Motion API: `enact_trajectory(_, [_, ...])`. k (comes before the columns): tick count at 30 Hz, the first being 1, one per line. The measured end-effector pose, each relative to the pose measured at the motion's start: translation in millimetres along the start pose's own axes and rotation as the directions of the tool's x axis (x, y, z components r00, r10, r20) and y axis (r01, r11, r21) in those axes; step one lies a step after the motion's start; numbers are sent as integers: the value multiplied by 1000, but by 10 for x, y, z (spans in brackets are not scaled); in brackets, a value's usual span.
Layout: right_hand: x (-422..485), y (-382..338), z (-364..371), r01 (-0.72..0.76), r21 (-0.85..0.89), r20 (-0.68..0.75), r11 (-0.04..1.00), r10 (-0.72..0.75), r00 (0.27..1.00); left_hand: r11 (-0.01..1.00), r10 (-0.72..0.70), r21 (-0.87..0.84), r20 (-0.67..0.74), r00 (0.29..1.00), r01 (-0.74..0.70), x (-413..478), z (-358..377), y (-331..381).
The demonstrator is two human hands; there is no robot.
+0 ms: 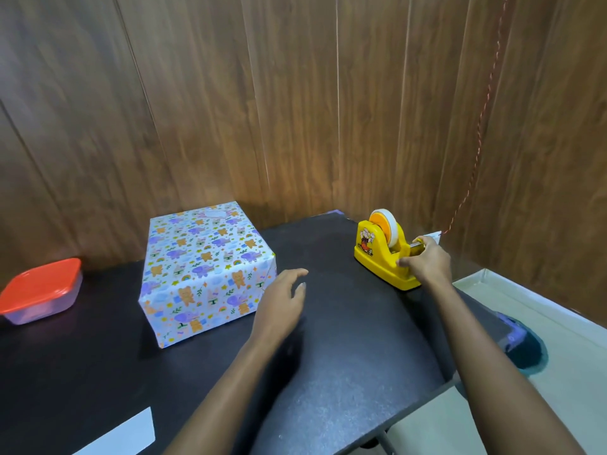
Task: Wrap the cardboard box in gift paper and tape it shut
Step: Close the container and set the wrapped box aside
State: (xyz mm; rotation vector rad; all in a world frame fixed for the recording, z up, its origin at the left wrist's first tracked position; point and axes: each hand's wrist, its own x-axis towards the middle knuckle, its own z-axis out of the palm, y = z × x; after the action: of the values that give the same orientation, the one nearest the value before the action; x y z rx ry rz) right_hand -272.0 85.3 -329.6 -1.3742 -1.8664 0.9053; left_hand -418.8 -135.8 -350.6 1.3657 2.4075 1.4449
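Box position: the cardboard box (203,270) is set flat on the black table (345,339), left of centre and close to the wood-panelled wall (295,93).
Work done: every visible face of the box is covered in gift paper (197,244); the top and near side are pulled smooth, and no bare cardboard is seen.
Work left: a diagonal fold is seen at the box's right end. Whether that end is taped cannot be told, and the far and left sides are hidden. More tape is judged to be wanted, as the dispenser is being reached.
Facing: a broad side is turned toward the wearer and the folded end toward the left hand, with one lower corner nearest the camera.
Long axis: the footprint looks close to square and the box is squat. A slightly longer run from left to right is only guessed.
Left hand (282,297): it is held just beside the box's right end, fingers spread and relaxed, with nothing gripped.
Right hand (427,261): it is curled round the cutter end of the yellow tape dispenser (381,254). Whether the tape's free end is pinched cannot be told.
Tape roll (389,226): it is seated upright in the dispenser.
Other items: a red-lidded container (39,290) is placed at the left edge.
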Motion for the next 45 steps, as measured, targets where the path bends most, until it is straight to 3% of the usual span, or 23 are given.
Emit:
enact_trajectory(5, [-82, 52, 48, -4, 41, 1, 999, 4, 1000, 1000, -8, -4, -4, 1000, 8, -45, -22, -7])
enact_trajectory(11, [-654, -22, 335, 105, 75, -153, 992, -93, 984, 997, -67, -44, -14, 998, 66, -166, -158, -70])
enact_trajectory(15, [-1075, -258, 615, 95, 244, 14, 965, -101, 995, 990, -135, -42, -55, 989, 133, -338, -469, -145])
enact_trajectory(18, [-1458, -447, 890, -14, 425, 228, 905, -92, 969, 979, -204, -2, -116, 972, 205, -579, -857, -267])
enact_trajectory(23, [-2116, -697, 1251, -146, 481, 556, 865, -171, 814, 913, -341, 172, -179, 923, 371, -1065, -1520, -544])
enact_trajectory(28, [-2659, -875, 1574, -108, 357, 759, 928, -221, 612, 790, -572, 249, -27, 820, 560, -1525, -2041, -782])
enact_trajectory(30, [-2802, -925, 1669, 7, 292, 790, 957, -245, 562, 743, -630, 329, 49, 775, 583, -1659, -2138, -838])
enact_trajectory(32, [-2872, -959, 1748, 227, 206, 804, 952, -297, 515, 703, -645, 458, 90, 759, 544, -1738, -2141, -864])
enact_trajectory(35, [-2968, -1037, 1844, 520, 111, 845, 847, -356, 400, 692, -619, 533, 93, 780, 487, -1759, -2079, -896])
enact_trajectory(38, [-3015, -1093, 1895, 665, 71, 854, 743, -390, 344, 722, -618, 476, 116, 777, 502, -1728, -2016, -867])
enact_trajectory(41, [-3007, -1096, 1877, 631, 122, 866, 766, -393, 310, 781, -589, 300, 64, 805, 548, -1726, -1959, -825])
enact_trajectory(43, [-2972, -1060, 1809, 448, 220, 858, 867, -390, 334, 811, -578, 107, -9, 816, 576, -1730, -1935, -763])
enact_trajectory(45, [-2933, -1023, 1713, 171, 333, 858, 927, -373, 353, 834, -546, -140, -71, 835, 533, -1708, -1928, -682])
